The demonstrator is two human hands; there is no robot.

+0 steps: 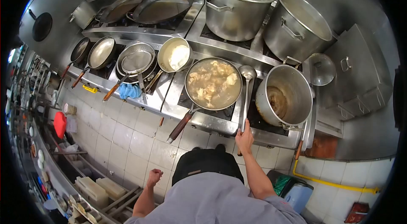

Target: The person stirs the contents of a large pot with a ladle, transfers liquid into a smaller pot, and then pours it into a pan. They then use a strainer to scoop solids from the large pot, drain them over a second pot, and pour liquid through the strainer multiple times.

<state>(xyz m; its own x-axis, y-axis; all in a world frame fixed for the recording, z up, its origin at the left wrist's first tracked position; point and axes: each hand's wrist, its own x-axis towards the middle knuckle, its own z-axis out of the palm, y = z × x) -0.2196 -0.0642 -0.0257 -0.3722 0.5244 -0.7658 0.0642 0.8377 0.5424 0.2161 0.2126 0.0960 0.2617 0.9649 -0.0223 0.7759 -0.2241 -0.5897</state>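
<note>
Gripping the long steel handle of the ladle (246,97), the right hand (244,138) is wrapping its fingers round the lower end of the shaft at the stove's front edge, while the round, shiny bowl of the ladle is sitting up between two vessels. To its left, the wide frying pan (213,83) is holding a cloudy, pale broth with chunky beige pieces, and its dark wooden handle is jutting down over the stove lip. To the ladle's right, a tall dull-metal stockpot (285,96) is tilting toward the camera, showing brownish residue at the bottom. The left hand (154,177) is hanging low beside the body, curling into a loose fist and holding nothing, well apart from the stove. Further left along the steel range (214,123), a saucepan (174,55) with something white and soft inside is sitting beside a stack of shallow round pans (136,61), and a crumpled blue cloth (129,91) is lying at the front edge. At the back, two big cylindrical stockpots are standing side by side, one (239,6) brimming with pale liquid, the other (299,27) leaning. Glossy white tiles (140,139) are covering the floor below
</note>
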